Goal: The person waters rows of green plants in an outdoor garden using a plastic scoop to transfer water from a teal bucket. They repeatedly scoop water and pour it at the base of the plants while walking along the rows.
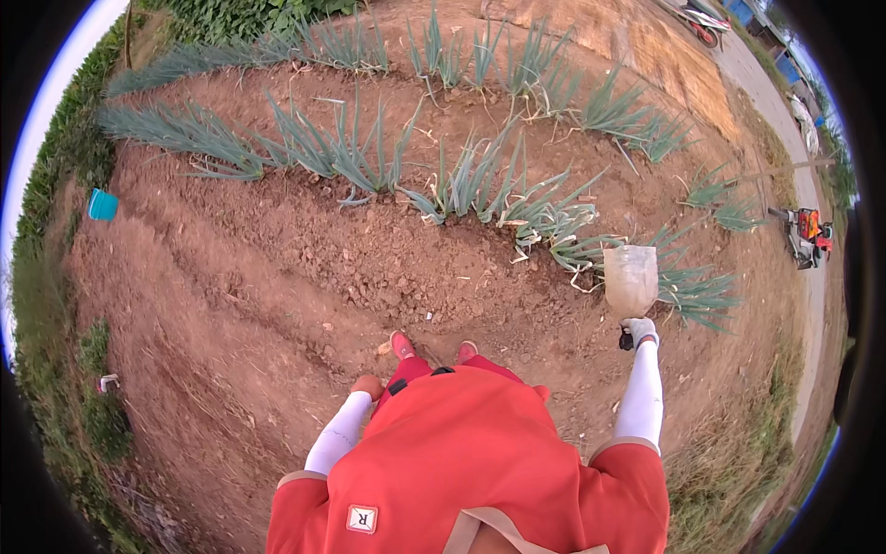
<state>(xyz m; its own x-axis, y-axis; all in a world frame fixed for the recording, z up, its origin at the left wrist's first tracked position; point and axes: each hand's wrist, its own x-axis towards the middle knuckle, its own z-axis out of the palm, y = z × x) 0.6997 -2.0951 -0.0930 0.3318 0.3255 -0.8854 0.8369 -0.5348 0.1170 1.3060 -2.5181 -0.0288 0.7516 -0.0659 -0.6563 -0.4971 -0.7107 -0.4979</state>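
Note:
A cut-off, clear plastic bottle (pixel 630 280), dusty and cloudy, is held up with its wide open end pointing away from me. My right hand (pixel 642 329), in a pale glove, grips it at the narrow neck; something black shows beside the fingers. Behind the bottle grow the green onion plants (pixel 477 180) of the nearer row, partly covered by it. Low beside my left thigh hangs my left hand (pixel 368 386), without a glove. Its fingers are too poorly seen to tell whether they are closed.
A second onion row (pixel 533 66) runs farther off. Loose, cloddy soil (pixel 415 277) lies ahead of my red shoes (pixel 401 344). A teal bucket (pixel 103 205) sits at far left. Dry grass (pixel 734 457) borders the right, with a parked motorbike (pixel 806 237) by the paved path (pixel 810 332).

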